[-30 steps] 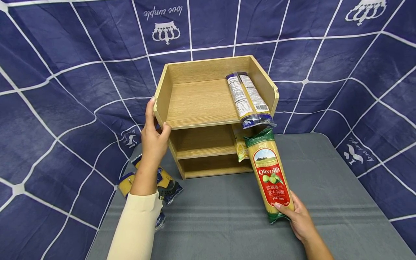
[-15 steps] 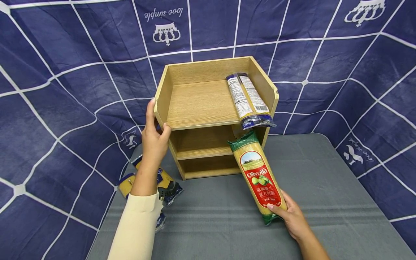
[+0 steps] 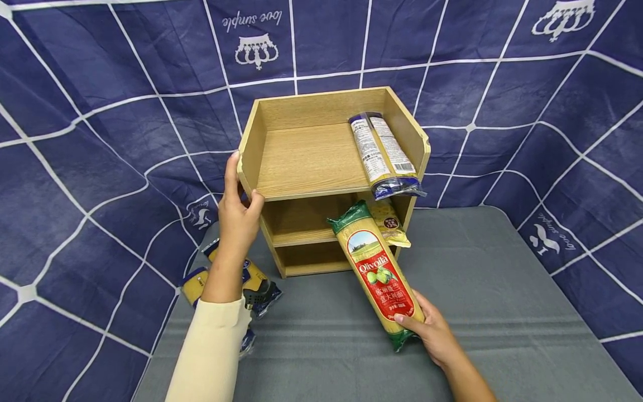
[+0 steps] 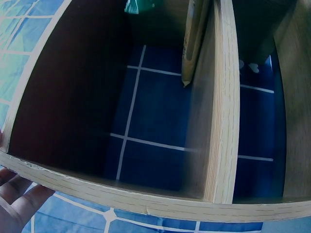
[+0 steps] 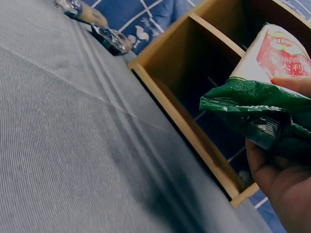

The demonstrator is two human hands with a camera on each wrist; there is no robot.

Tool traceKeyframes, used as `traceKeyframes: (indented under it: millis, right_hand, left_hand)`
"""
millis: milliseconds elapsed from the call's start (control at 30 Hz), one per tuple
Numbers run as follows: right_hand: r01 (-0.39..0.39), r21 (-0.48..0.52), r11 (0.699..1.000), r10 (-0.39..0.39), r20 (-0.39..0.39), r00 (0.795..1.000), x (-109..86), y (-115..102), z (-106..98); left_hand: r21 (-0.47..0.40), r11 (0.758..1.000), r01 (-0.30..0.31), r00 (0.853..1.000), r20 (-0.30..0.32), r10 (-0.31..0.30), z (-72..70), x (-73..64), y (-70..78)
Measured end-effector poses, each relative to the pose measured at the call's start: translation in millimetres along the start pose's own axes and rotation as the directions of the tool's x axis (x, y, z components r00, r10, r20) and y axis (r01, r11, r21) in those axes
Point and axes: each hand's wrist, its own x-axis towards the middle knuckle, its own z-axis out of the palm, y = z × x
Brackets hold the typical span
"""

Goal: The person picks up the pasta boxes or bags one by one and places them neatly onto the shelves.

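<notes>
My right hand (image 3: 432, 329) holds a bag of spaghetti (image 3: 379, 273) by its lower end, thumb on the red label. Its green upper end (image 3: 351, 215) overlaps the middle compartment's opening, tilted to the left. The right wrist view shows the crimped green end (image 5: 257, 97) above the fingers. My left hand (image 3: 238, 220) grips the left side panel of the wooden shelf (image 3: 313, 194), thumb at its front edge. A yellow bag (image 3: 389, 226) lies on the middle level at the right, partly hidden behind the spaghetti. Two joined pasta packs (image 3: 379, 148) rest on the top level against the right wall.
Several blue-and-yellow pasta packs (image 3: 258, 282) lie on the grey cloth (image 3: 311, 335) left of the shelf, partly hidden by my left arm. The bottom compartment (image 3: 313, 258) opens toward me. A blue checked cloth (image 3: 321, 44) hangs behind and at both sides.
My right hand has moved left with the spaghetti, which tilts further left and now uncovers the yellow bag's right part. The left hand and shelf have stayed in place.
</notes>
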Motion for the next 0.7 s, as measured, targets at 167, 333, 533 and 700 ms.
traceKeyframes:
  millis: [167,333,533,700]
  right_hand:
    - [-0.031,0.018,0.999,0.031,0.013,0.999,5.8,-1,11]
    - [-0.047,0.030,0.998,0.046,0.030,0.998,7.9,-3,20]
    - [-0.055,0.048,0.997,0.052,0.059,0.997,10.2,-6,32]
    - [-0.062,0.060,0.996,0.058,0.061,0.996,14.6,-9,41]
  left_hand:
    - [-0.014,1.000,-0.008,1.000,-0.004,0.008,0.0,0.0,0.3]
    - [-0.021,1.000,-0.006,1.000,0.000,0.006,0.9,-0.6,0.0]
    - [-0.019,1.000,0.015,1.000,0.004,-0.015,1.0,-1.2,0.3]
    - [-0.012,1.000,0.016,1.000,0.008,-0.015,0.8,-0.8,0.8]
